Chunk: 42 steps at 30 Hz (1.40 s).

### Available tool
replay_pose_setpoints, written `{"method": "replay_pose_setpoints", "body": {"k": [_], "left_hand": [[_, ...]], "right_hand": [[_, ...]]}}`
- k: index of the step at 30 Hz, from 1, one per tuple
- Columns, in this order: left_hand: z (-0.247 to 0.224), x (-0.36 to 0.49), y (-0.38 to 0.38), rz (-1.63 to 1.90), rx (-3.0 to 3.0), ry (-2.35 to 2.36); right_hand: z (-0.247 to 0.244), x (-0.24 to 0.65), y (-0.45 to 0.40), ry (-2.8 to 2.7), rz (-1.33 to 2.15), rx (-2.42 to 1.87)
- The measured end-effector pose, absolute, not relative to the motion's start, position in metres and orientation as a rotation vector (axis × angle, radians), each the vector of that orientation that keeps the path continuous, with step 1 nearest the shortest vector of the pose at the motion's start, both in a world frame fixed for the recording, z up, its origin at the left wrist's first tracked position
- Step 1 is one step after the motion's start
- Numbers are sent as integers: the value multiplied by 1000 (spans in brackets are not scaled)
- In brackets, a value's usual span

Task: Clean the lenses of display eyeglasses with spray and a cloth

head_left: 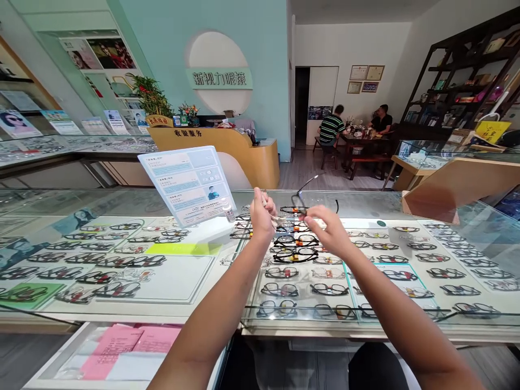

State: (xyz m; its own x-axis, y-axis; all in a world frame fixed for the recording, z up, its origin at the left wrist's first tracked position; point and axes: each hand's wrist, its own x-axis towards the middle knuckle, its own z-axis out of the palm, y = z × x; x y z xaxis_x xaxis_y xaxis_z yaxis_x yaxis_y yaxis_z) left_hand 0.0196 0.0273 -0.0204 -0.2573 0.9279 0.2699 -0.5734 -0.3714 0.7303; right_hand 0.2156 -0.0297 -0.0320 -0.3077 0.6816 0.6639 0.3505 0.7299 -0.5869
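My left hand (pixel 263 216) is closed around a light, crumpled cloth (pixel 277 221) over the glass counter (pixel 195 314). To its right, my right hand (pixel 328 230) pinches a dark-framed pair of glasses (pixel 299 205), whose temples stick up and out to the right. Below both hands, a column of dark glasses (pixel 296 254) with orange tags lies on the counter. Rows of other frames show through the glass. A light blue printed sign (pixel 187 184) stands left of my left hand, with a small clear bottle (pixel 228 211) at its lower right corner.
An open drawer (pixel 57 363) with pink papers (pixel 117 346) is at the lower left. A wooden board (pixel 463 187) stands on the counter's right side. Farther back are a curved wooden desk (pixel 260 162) and two people seated at a table (pixel 365 138).
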Motion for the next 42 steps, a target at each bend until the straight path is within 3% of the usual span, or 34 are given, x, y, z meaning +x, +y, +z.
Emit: {"method": "replay_pose_setpoints", "body": {"k": [6, 12, 16, 30, 38, 42], "left_hand": [[13, 20, -4, 1779, 1535, 648], [95, 19, -29, 1997, 2074, 742], [126, 13, -36, 2020, 2417, 692], [120, 10, -37, 1882, 2736, 778], [117, 10, -40, 2142, 2475, 1143], [114, 10, -41, 2209, 2288, 1220]], "right_hand": [[6, 234, -24, -1619, 721, -764], [92, 235, -45, -1727, 595, -655], [119, 236, -58, -1754, 538, -654], [118, 240, -68, -1845, 542, -798], [118, 236, -79, -1634, -148, -938], [115, 236, -83, -1677, -271, -1027]]}}
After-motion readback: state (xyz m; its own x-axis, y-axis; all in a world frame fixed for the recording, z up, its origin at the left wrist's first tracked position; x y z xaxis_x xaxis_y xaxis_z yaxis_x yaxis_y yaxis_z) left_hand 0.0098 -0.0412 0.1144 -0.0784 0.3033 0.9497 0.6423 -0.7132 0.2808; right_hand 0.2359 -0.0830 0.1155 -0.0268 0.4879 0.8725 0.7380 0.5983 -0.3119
